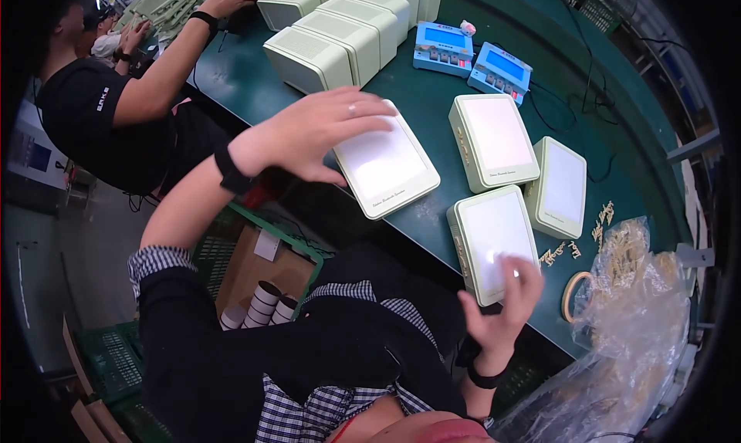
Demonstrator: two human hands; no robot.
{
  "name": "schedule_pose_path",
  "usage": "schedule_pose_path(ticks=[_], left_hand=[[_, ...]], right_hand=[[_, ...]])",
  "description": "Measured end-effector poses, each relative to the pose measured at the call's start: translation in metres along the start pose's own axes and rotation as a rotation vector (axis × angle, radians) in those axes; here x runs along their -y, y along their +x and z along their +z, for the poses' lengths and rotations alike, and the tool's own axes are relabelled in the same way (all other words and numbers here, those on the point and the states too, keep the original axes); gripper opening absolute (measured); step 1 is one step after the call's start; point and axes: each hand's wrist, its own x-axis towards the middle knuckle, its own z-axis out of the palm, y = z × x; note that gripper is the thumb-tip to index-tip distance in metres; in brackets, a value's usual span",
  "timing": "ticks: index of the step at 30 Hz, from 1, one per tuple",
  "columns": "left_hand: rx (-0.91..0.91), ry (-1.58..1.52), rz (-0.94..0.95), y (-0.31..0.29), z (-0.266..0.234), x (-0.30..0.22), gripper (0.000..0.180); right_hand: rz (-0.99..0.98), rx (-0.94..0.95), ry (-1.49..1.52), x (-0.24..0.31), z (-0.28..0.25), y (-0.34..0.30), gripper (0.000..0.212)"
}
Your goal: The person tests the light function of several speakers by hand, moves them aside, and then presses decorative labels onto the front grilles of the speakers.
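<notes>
A cream speaker [386, 169] with a white front panel lies face up near the table's edge. Over its upper left corner my left hand [320, 130] is spread open, with fingers across the panel and the thumb by the near side. To the right, another cream speaker [494, 235] lies face up. My right hand [505, 312] is at its near right corner, thumb and fingers apart and slightly blurred; whether the fingertips touch the panel I cannot tell. Two more speakers lie behind it: one speaker [498, 138] farther back and a tilted speaker [557, 187] to the right.
Several cream speakers [332, 45] stand in rows at the back, near two blue button devices [444, 45]. Small gold script-shaped pieces [559, 252], a tape roll [575, 296] and a clear plastic bag [625, 327] lie right. A co-worker [100, 111] works left. A green crate [305, 262] stands below.
</notes>
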Motion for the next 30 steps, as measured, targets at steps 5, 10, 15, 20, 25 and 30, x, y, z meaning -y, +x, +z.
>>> schedule_pose_path(ticks=[5, 10, 15, 20, 25, 30], left_hand=[[0.251, -0.110, 0.041, 0.042, 0.002, 0.021, 0.093], [0.411, -0.217, -0.027, 0.053, 0.017, 0.021, 0.104], [0.353, -0.240, -0.023, 0.049, 0.029, 0.011, 0.106], [0.383, -0.293, -0.059, 0.053, 0.025, 0.008, 0.107], [0.399, -0.329, -0.056, 0.057, 0.025, 0.008, 0.105], [0.346, -0.327, -0.042, 0.055, 0.029, 0.007, 0.106]], right_hand=[[0.220, 0.190, -0.111, 0.007, -0.011, 0.054, 0.099], [0.386, 0.401, -0.064, 0.007, -0.011, 0.060, 0.109], [0.444, 0.391, -0.037, 0.007, -0.010, 0.062, 0.111], [0.427, 0.365, -0.049, 0.004, -0.008, 0.059, 0.112], [0.454, 0.372, -0.061, 0.004, -0.008, 0.058, 0.114], [0.430, 0.347, -0.115, 0.004, -0.007, 0.053, 0.116]])
